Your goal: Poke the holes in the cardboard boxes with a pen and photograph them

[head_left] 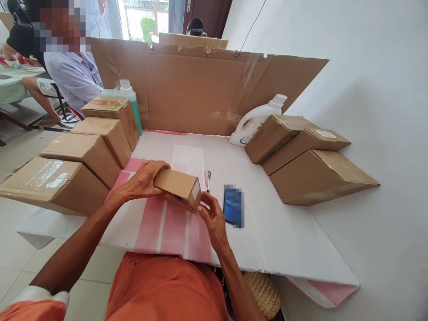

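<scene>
Cardboard small box (179,187) gripped by left hand (142,180) fingers (right hand (214,218) fingers curled at its end).

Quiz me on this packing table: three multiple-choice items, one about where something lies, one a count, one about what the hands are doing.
1. Where does the pen lie?
A. on the table beyond the small box
B. on top of the white jug
C. on the floor

2. How many cardboard boxes stand in the row at the left?
A. two
B. four
C. seven

3. What is the state of the small box?
A. lying untouched by the wall
B. held in both hands
C. stacked on the phone

Answers:
1 A, the pen rests on the white table cover just past the small box.
2 B, four boxes line the left edge.
3 B, the left hand grips its side and the right hand its end.
</scene>
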Available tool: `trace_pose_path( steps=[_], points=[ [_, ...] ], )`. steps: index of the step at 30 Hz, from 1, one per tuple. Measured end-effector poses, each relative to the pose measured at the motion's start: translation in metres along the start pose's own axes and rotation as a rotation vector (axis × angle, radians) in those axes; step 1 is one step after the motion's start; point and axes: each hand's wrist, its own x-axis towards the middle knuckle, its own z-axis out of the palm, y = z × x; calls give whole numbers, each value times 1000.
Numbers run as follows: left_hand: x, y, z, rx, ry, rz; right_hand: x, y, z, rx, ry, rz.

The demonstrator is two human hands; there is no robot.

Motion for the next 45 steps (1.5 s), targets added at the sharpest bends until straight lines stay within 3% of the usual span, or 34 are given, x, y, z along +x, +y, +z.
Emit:
trace_pose_path(
  steps=[5, 9, 15, 20, 28, 35, 38, 41, 45],
  points=[
    [-11, 18, 11, -257, 94, -264, 14, -38, -9, -13, 38, -3],
    [-26, 39, 29, -364, 180, -420, 17, -53, 0, -165, 125, -60],
    [-49, 60, 58, -613, 200, -603, 18, -69, 18, -514, 313, -158],
    [-56, 69, 77, -604, 279, -602, 19, -73, 29, -658, 286, -174],
    [-47, 66, 74, -518, 461, -475, 10, -80, 53, -739, 208, -192],
    [-58, 57, 78, -518, 422, -442, 4, -81, 68, -795, 135, -165],
    [-65, 56, 81, -511, 445, -490, 5, -77, 60, -720, 37, -179],
    [-74, 51, 84, -500, 455, -556, 16, -72, 33, -528, -65, -134],
    [-87, 43, 88, -537, 429, -652, 56, -59, -12, -642, 113, 152]
  ],
)
